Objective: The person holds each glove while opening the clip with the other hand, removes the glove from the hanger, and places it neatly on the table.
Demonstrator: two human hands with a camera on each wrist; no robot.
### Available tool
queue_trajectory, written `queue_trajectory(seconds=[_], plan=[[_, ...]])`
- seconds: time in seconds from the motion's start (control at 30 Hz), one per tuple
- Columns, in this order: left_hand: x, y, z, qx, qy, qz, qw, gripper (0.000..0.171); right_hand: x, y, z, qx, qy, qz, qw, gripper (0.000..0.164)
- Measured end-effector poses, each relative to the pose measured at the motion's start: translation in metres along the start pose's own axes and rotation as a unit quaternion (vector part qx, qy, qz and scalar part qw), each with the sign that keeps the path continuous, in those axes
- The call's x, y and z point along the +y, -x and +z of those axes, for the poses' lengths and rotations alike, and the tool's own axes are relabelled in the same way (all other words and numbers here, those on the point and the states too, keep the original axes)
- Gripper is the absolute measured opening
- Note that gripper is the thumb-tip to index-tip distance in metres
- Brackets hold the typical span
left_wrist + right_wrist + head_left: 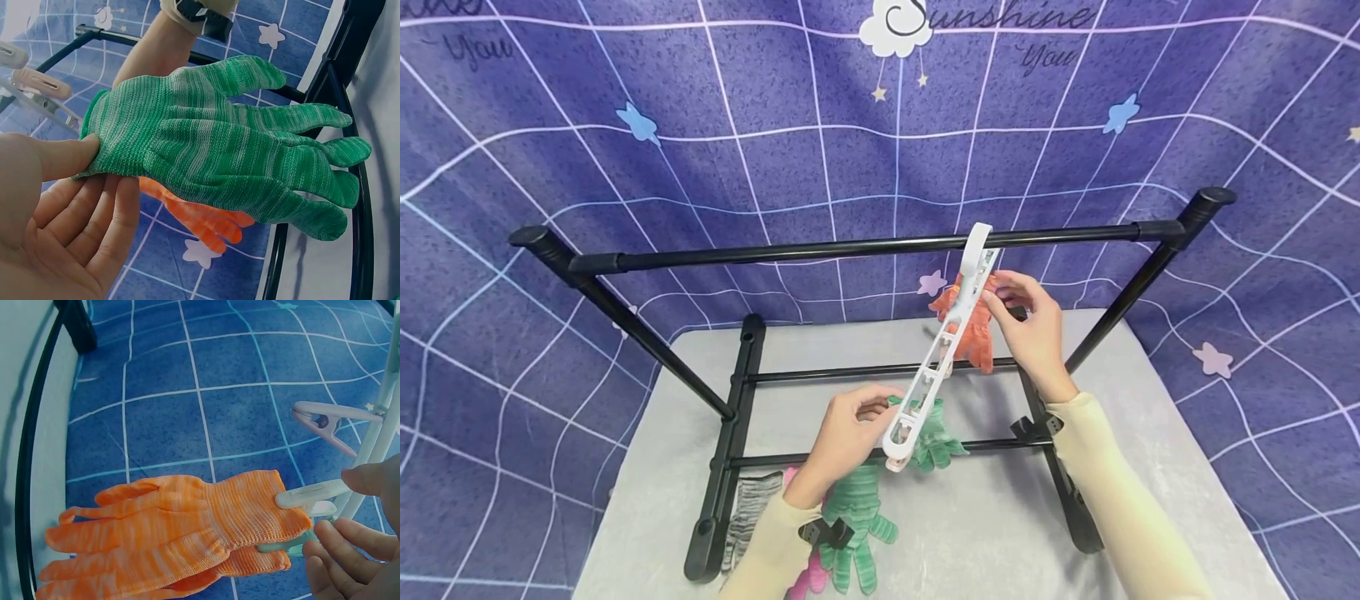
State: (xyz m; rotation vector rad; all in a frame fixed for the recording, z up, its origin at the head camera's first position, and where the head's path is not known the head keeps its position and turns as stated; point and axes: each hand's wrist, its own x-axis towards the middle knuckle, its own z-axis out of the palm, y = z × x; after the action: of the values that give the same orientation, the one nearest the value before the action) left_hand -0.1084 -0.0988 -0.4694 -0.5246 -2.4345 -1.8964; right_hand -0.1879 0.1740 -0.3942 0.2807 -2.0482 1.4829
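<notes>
A white clip hanger hangs by its hook from the black top bar, slanting toward the viewer. My left hand pinches the cuff of a green striped glove between thumb and fingers, below the hanger's near end in the head view. At the far end, my right hand has its thumb and fingertips at the handle end of a white clothespin, which overlaps the cuffs of orange gloves. Another clothespin, pale in colour, stands on the hanger with nothing in it.
The black rack's top bar spans the view, with lower bars near the grey tabletop. More gloves lie at the front left: a green one, a grey striped one and a pink one. A patterned purple cloth hangs behind.
</notes>
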Motion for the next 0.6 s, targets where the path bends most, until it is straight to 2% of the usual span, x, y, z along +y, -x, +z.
queue_trajectory(seconds=[0.2, 0.4, 0.6], plan=[[-0.002, 0.001, 0.001, 0.0, -0.005, 0.004, 1.0, 0.017, 0.002, -0.007, 0.002, -0.023, 0.005, 0.016, 1.0, 0.035], [0.0, 0.002, 0.001, 0.0, -0.007, -0.005, 1.0, 0.017, 0.005, -0.012, 0.005, -0.038, 0.012, 0.014, 0.999, 0.034], [0.001, 0.003, 0.001, 0.004, -0.005, -0.009, 0.9999, 0.018, 0.008, -0.017, 0.007, -0.054, -0.009, 0.012, 0.998, 0.033]])
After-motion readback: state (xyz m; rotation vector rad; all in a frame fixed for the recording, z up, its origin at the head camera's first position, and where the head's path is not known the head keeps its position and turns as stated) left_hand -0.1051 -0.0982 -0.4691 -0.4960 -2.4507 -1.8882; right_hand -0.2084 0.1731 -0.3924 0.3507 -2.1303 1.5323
